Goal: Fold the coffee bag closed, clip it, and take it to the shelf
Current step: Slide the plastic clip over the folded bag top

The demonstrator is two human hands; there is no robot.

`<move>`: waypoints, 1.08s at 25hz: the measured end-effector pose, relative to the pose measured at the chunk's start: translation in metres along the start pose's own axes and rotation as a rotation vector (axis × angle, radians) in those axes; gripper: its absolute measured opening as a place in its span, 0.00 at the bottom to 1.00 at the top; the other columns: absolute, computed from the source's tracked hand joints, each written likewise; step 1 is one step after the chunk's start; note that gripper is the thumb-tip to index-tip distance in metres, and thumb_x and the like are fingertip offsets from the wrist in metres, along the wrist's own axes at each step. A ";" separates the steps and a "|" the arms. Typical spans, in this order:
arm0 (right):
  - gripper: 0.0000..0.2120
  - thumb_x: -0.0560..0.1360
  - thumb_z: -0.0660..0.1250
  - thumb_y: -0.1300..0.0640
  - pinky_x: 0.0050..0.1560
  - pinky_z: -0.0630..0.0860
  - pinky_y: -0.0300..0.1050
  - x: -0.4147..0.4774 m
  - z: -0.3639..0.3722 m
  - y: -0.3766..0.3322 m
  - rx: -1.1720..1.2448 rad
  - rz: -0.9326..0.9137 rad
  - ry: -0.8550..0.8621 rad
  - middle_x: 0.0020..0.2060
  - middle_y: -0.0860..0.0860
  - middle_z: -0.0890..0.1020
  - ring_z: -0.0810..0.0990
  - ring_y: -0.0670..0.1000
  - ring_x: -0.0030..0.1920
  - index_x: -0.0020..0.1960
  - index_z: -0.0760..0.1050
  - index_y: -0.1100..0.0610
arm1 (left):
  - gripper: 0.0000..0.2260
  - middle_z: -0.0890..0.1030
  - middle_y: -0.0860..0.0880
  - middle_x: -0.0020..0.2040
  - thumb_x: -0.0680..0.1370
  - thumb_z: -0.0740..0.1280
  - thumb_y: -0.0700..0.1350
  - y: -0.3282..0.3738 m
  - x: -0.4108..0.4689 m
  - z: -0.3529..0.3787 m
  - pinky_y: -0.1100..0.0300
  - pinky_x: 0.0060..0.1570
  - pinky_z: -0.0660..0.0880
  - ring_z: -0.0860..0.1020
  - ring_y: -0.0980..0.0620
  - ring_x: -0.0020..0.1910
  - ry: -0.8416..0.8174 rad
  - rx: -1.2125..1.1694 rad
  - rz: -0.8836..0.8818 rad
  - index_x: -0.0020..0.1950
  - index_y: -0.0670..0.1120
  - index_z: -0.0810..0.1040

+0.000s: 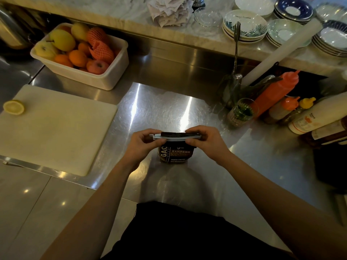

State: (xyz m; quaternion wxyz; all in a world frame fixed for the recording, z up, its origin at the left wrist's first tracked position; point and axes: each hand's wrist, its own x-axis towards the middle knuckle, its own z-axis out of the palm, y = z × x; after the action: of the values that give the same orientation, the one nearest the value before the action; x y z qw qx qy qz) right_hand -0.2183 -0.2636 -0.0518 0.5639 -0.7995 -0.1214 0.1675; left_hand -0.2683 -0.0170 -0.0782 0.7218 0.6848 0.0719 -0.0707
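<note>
A: Start with what is nearest the camera.

B: Two bare forearms reach forward over a dark garment. The left hand and the right hand meet over a dark coffee bag that stands upright on the stainless steel counter, close to its front edge.

A: What are the hands gripping?

B: A long pale sealing clip lies across the folded top of the bag. The left hand pinches the clip's left end between thumb and curled fingers; the right hand pinches the right end the same way. Both are closed tight on the clip and the bag top under it. Whether the clip is latched, I cannot tell.

A: And to the sides?

B: To the left a white cutting board lies flat, overhanging the counter's front edge, with a lemon half near its far left corner. To the right a glass of green herbs stands by a cluster of bottles: an orange squeeze bottle leaning, smaller capped ones beside it, and a white labelled bottle on its side.

A: Further back?

B: A white tub of fruit holds apples, oranges and foam-netted pieces. Behind it, on a raised marble ledge, are crumpled paper and stacks of bowls and plates.
</note>
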 end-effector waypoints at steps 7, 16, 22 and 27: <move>0.11 0.77 0.68 0.60 0.53 0.79 0.39 -0.015 0.021 0.016 0.378 0.159 0.115 0.53 0.50 0.84 0.82 0.48 0.56 0.59 0.78 0.55 | 0.18 0.85 0.50 0.55 0.70 0.76 0.52 -0.020 -0.008 0.022 0.58 0.54 0.78 0.81 0.52 0.59 0.087 -0.176 -0.087 0.58 0.50 0.81; 0.11 0.76 0.68 0.63 0.58 0.78 0.47 -0.014 0.034 0.033 0.087 0.125 0.122 0.53 0.53 0.84 0.81 0.52 0.58 0.58 0.80 0.59 | 0.15 0.84 0.47 0.59 0.74 0.74 0.38 -0.036 -0.007 0.023 0.43 0.62 0.76 0.80 0.50 0.60 0.103 0.201 -0.074 0.60 0.45 0.82; 0.12 0.76 0.69 0.62 0.59 0.77 0.45 -0.017 0.033 0.030 0.127 0.121 0.107 0.55 0.52 0.84 0.80 0.48 0.58 0.60 0.79 0.58 | 0.16 0.83 0.47 0.61 0.74 0.74 0.40 -0.037 -0.007 0.020 0.42 0.63 0.76 0.79 0.49 0.62 0.099 0.191 -0.091 0.61 0.46 0.81; 0.13 0.77 0.68 0.61 0.60 0.77 0.45 -0.024 0.038 0.027 0.115 0.148 0.159 0.56 0.52 0.83 0.80 0.49 0.59 0.61 0.78 0.59 | 0.15 0.84 0.48 0.57 0.73 0.75 0.37 -0.031 -0.008 0.017 0.44 0.60 0.77 0.80 0.49 0.60 0.081 0.175 -0.035 0.56 0.51 0.83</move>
State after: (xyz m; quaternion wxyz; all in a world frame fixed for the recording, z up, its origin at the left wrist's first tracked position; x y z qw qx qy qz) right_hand -0.2552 -0.2486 -0.0856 0.6027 -0.7834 -0.0070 0.1514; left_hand -0.2822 -0.0356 -0.1061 0.6544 0.7461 0.1067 -0.0615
